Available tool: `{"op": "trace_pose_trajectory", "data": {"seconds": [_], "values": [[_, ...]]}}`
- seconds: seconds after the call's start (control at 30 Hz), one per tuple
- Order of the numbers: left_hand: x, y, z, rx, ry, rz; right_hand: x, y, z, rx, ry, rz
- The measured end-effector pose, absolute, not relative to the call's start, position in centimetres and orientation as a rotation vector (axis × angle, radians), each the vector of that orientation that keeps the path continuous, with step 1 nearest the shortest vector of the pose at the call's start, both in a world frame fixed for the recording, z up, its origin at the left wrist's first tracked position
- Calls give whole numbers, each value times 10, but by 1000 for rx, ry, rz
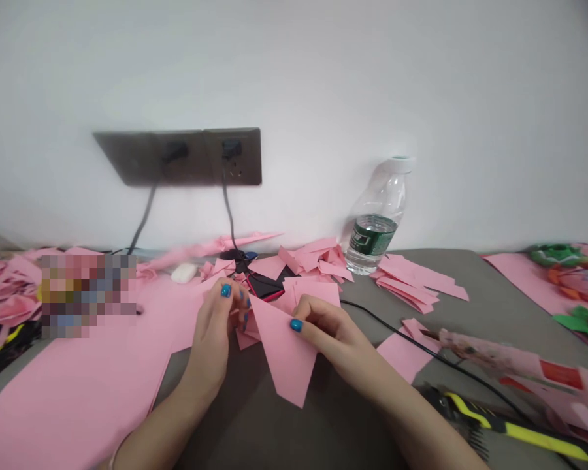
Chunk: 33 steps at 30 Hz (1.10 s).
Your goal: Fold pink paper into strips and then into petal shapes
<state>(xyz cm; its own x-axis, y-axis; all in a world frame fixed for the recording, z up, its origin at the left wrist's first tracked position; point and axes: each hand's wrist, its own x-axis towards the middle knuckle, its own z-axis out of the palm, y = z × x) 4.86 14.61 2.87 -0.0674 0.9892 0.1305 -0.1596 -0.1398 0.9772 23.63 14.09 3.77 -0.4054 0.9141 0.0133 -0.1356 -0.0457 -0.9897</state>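
My right hand [330,326] pinches a folded piece of pink paper [287,346] between thumb and fingers. The paper tapers toward its upper left corner, and its lower end points down over the grey table. Beside that upper corner is my left hand [218,320], fingers loosely curled and thumb apart from them; nothing shows in its grasp. Behind both hands, cut pink paper pieces [313,258] partly cover a flat black object with a red edge [264,287]. Large pink sheets [93,385] lie under and left of my left forearm.
A half-full water bottle [375,225] stands by the wall. A black cable [396,316] crosses rightward past a blurred pink tool [509,359] and a yellow-and-black tool [529,434]. Wall sockets [191,156] hold two plugs. A white object [183,273] lies left; colourful craft pieces [583,274] lie right.
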Motion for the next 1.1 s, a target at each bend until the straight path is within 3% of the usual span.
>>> {"op": "trace_pose_trajectory", "data": {"seconds": [0.9, 1.1], "values": [[45, 148, 32, 1278, 1214, 1410, 234, 138, 41, -889, -1461, 1628], [47, 147, 31, 1214, 1113, 1361, 237, 143, 37, -908, -1354, 1507]]}}
